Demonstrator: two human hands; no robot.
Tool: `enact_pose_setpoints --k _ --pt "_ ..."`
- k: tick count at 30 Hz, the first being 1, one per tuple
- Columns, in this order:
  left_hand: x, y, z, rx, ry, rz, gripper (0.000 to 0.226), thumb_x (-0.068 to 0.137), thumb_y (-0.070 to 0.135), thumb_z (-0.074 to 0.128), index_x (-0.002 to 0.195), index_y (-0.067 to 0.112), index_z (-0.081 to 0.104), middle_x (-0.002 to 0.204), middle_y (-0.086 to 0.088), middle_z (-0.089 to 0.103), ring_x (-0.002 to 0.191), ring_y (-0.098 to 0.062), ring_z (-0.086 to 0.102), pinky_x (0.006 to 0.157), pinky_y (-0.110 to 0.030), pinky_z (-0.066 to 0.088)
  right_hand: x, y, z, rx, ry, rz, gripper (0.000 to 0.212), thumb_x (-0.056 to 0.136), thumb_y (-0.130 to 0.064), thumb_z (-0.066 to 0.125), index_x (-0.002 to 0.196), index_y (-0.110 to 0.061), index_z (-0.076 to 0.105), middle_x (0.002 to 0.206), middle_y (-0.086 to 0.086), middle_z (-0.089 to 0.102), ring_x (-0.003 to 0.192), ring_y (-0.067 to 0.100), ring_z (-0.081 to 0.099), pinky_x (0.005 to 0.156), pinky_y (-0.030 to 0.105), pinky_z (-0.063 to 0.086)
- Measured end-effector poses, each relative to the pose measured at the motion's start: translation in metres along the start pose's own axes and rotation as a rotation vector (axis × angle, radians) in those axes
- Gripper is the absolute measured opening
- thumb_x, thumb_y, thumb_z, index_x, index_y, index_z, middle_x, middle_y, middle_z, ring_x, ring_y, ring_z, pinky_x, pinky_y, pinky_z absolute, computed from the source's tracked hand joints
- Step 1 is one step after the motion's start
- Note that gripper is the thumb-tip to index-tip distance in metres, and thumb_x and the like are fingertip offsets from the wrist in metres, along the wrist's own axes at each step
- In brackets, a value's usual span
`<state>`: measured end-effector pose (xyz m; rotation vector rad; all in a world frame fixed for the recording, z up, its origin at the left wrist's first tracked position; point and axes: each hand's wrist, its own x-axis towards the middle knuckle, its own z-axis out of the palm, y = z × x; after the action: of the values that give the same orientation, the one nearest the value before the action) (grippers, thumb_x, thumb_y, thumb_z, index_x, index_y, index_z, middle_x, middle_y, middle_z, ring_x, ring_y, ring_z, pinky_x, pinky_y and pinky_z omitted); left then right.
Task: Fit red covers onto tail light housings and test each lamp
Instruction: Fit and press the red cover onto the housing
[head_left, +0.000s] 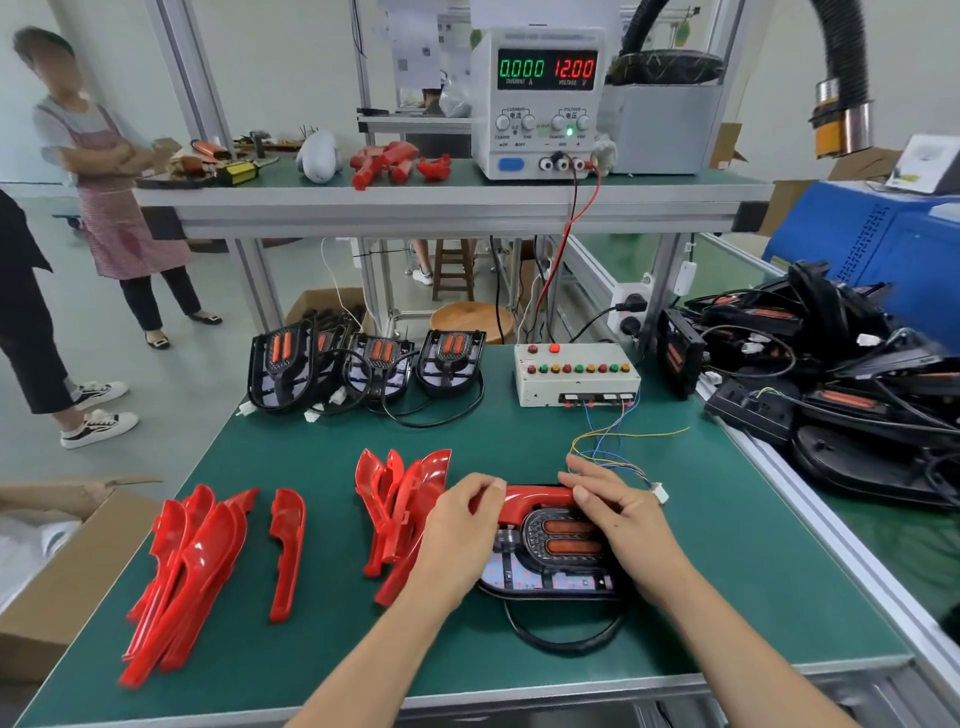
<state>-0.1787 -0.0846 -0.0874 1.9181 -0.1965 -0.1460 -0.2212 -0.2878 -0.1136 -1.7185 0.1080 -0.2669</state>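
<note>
Centrally, near the surface's (311, 639) front edge: one housing (550, 566), black, lamp face up, cable looped toward that edge. Red cover (535, 501) lay along the housing's far side. Left hand (457, 535): fingers curled round the cover's left end. Right hand (618, 514): fingers bent, pressing the cover's right end. Just left of the housing: stack of covers (400, 514). Near the left edge: larger pile (182, 571), one single cover (288, 551) beside it. Far edge: three housings (363, 364) and a test box (576, 374). Shelf above: power supply (540, 98) read 0.000 and 12.00.
</note>
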Motion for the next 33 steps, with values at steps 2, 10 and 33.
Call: enact_pose_setpoints --k 2,10,33 --pt "0.0 -0.002 0.0 0.0 0.013 -0.006 0.023 0.102 0.04 0.053 0.092 0.031 0.071 0.081 0.013 0.072 0.068 -0.006 0.062 0.071 -0.028 0.05 0.001 0.002 0.002 0.048 0.055 0.017 0.028 0.098 -0.011 0.065 0.11 -0.032 0.079 0.133 -0.014 0.067 0.127 -0.003 0.057 0.109 0.023 0.04" --pt "0.0 -0.003 0.003 -0.085 0.099 -0.049 0.02 0.099 0.029 0.058 0.087 0.03 0.073 0.084 0.022 0.072 0.081 0.001 0.065 0.075 -0.021 0.047 0.003 -0.001 0.008 0.335 0.271 0.342 0.016 0.095 -0.015 0.068 0.099 -0.022 0.081 0.104 -0.003 0.079 0.098 0.015 0.074 0.082 0.032 0.061" --pt "0.003 -0.004 -0.007 -0.256 0.046 -0.117 0.003 0.1 0.02 0.063 0.097 0.021 0.064 0.089 -0.004 0.064 0.071 -0.007 0.06 0.071 -0.021 0.05 -0.002 -0.008 0.012 -0.22 0.108 -0.021 0.026 0.097 -0.019 0.066 0.115 -0.038 0.065 0.121 -0.015 0.066 0.114 0.007 0.063 0.1 0.03 0.048"
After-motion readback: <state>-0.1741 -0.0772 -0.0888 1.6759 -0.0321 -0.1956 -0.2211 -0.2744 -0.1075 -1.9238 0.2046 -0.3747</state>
